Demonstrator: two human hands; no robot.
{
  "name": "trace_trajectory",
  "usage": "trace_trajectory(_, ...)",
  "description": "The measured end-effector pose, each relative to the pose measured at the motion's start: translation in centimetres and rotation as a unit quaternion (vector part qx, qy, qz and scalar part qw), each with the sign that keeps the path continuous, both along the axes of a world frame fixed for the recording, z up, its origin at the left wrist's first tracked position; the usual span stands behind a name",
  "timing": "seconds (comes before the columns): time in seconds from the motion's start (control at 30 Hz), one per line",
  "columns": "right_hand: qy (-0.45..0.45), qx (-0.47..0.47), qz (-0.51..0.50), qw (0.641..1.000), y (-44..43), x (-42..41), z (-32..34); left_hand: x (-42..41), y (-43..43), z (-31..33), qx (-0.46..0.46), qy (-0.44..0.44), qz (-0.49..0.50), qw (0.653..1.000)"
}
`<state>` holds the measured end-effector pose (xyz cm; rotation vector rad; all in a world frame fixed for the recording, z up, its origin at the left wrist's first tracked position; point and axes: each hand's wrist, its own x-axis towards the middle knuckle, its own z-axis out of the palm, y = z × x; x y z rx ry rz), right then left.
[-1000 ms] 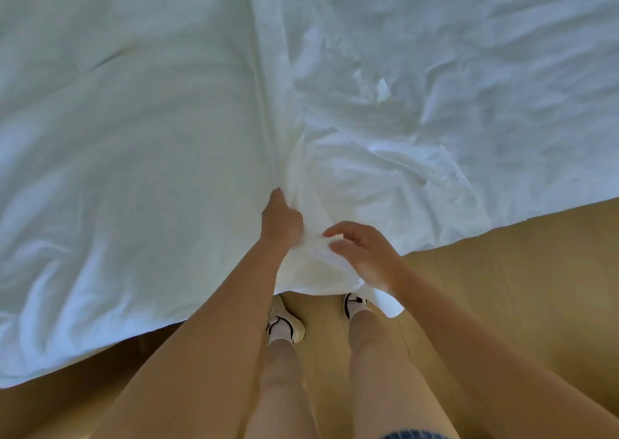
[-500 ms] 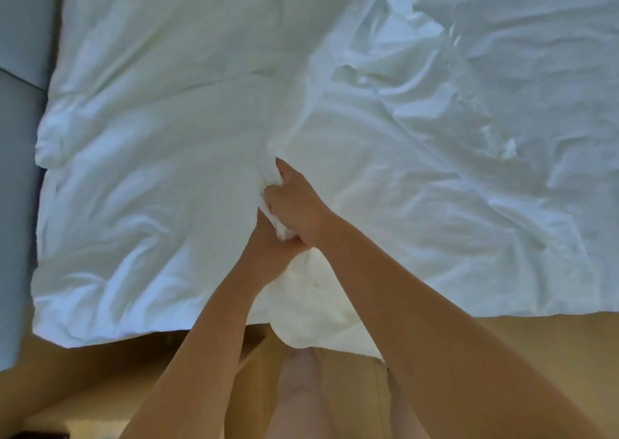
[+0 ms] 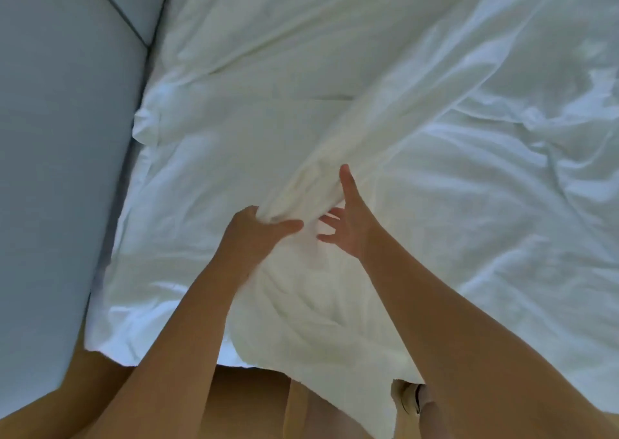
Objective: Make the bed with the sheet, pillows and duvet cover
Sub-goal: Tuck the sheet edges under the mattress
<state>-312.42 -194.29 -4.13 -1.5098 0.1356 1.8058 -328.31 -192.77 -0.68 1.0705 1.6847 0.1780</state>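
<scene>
left hand (image 3: 258,236) grips cover fold (image 3: 338,152), running up-right

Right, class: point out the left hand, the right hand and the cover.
left hand (image 3: 259,237): head view, back of the hand.
right hand (image 3: 353,229): head view, back of the hand.
cover (image 3: 315,177): head view, raised fold that the left hand grips.
</scene>
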Motion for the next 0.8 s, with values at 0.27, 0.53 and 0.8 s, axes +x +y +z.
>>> trace_trajectory(0.27, -0.275, 0.07, 0.147, 0.947, 9.7, -8.6, 0.3, -1.0, 1.6, -6.4, -0.054, -0.044, -0.023, 0.997)
trace_trajectory(0.53, -0.101, 0.225, 0.275, 0.929, 14.5, -21.8, 4.6, -18.1, 7.7, -0.8, 0.244, 0.193, 0.238, 0.92)
trace_trajectory(0.8, -0.322, 0.021, 0.212, 0.923, 9.6, -16.7, -4.4, -16.4, 6.5, -6.3, 0.126, 0.37, -0.09, 0.916)
